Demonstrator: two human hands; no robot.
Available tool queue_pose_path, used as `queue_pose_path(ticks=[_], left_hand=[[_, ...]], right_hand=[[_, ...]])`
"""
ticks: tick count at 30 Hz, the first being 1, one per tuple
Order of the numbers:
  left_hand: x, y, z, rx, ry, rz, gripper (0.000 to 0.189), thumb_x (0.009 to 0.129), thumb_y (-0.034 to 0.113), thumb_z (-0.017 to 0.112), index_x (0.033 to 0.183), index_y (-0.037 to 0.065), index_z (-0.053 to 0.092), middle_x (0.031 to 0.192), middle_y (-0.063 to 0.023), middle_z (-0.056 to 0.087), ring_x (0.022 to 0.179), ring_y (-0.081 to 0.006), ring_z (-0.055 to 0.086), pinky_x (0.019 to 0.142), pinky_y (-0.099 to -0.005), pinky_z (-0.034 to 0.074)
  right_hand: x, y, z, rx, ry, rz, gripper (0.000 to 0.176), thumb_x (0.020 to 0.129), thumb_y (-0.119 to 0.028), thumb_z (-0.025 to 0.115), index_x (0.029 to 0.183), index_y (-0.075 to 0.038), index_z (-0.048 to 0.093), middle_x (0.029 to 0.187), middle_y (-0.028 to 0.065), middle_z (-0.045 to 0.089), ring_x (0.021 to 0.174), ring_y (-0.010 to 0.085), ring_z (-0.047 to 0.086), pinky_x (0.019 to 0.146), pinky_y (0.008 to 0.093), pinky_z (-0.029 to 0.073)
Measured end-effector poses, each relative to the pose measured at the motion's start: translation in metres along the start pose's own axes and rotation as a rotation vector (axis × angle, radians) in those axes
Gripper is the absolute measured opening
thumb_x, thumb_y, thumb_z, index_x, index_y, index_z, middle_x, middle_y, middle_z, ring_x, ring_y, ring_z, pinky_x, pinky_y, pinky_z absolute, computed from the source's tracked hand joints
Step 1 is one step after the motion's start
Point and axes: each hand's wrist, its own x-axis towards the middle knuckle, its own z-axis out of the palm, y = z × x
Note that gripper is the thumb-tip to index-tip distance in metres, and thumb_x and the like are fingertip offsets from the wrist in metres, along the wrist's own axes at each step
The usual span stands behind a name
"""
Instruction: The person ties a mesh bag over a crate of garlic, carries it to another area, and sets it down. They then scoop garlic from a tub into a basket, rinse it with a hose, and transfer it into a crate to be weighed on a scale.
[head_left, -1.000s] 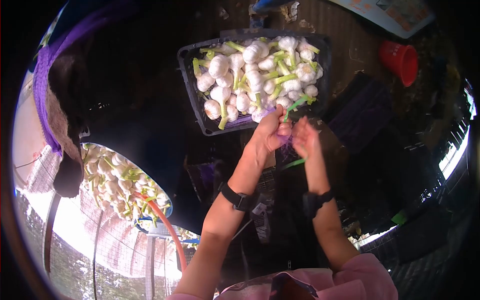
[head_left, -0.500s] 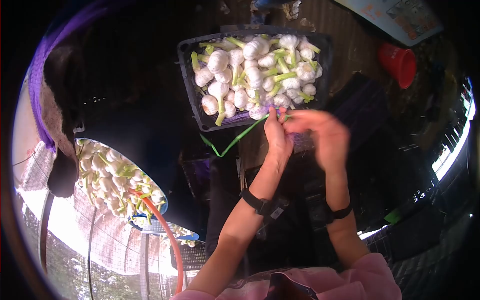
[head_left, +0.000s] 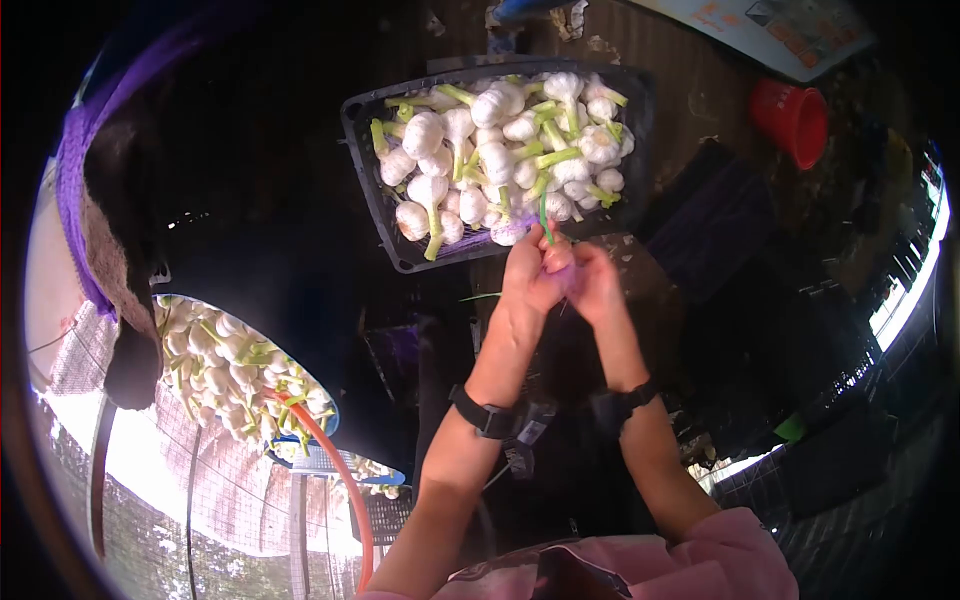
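Observation:
A black crate (head_left: 372,200) holds many white garlic bulbs (head_left: 423,135) with short green stems. Purple mesh netting (head_left: 480,243) shows under the bulbs at the crate's near edge. Just in front of that edge my hands meet. My left hand (head_left: 525,272) is closed on the gathered purple netting. My right hand (head_left: 593,282) presses its fingers against the same spot, closed on a thin green tie (head_left: 543,212). One length of the tie stands up from the fingertips over the bulbs; another sticks out left of my left wrist. The exact grip between the fingers is partly hidden.
A large blue-rimmed basin of garlic (head_left: 235,365) stands at lower left, with an orange hose (head_left: 345,475) beside it. At upper right are a red cup (head_left: 790,122) and a pale printed sack or board (head_left: 765,30). Purple cloth (head_left: 80,190) hangs at far left.
My right hand has come down and in, close against my left. The tie's loose length has swung from the left to upright. The view has shifted slightly.

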Motion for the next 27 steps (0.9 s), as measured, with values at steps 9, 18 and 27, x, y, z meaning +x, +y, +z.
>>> queue_pose_path(ticks=[9, 18, 27], left_hand=[[-0.007, -0.024, -0.002, 1.866, 0.404, 0.995, 0.034, 0.095, 0.032, 0.046, 0.083, 0.003, 0.058, 0.061, 0.0012, 0.049, 0.046, -0.0067, 0.038, 0.042, -0.0227, 0.028], [0.004, -0.040, 0.009, 0.154, 0.088, 0.441, 0.032, 0.100, 0.031, 0.036, 0.093, 0.003, 0.050, 0.060, 0.0033, 0.035, 0.046, -0.0075, 0.025, 0.041, -0.0219, 0.022], [-0.002, -0.026, 0.014, 0.219, 0.218, 0.457, 0.029, 0.099, 0.027, 0.038, 0.097, 0.001, 0.049, 0.065, -0.0008, 0.040, 0.048, -0.0097, 0.027, 0.041, -0.0229, 0.023]], right_hand=[[-0.073, -0.038, 0.129, -1.978, -0.891, -0.886, 0.020, 0.086, -0.020, 0.057, 0.085, 0.001, 0.059, 0.083, 0.0102, 0.062, 0.081, 0.0219, 0.060, 0.068, 0.0328, 0.048], [0.003, -0.010, -0.019, -0.393, -0.008, 0.313, 0.027, 0.090, -0.040, 0.053, 0.089, -0.014, 0.057, 0.071, 0.0009, 0.057, 0.055, 0.0124, 0.052, 0.062, 0.0284, 0.047], [0.086, 0.073, -0.031, 0.529, -0.905, 0.385, 0.024, 0.089, -0.023, 0.056, 0.109, -0.009, 0.054, 0.072, -0.0032, 0.049, 0.058, 0.0128, 0.048, 0.058, 0.0242, 0.046]])
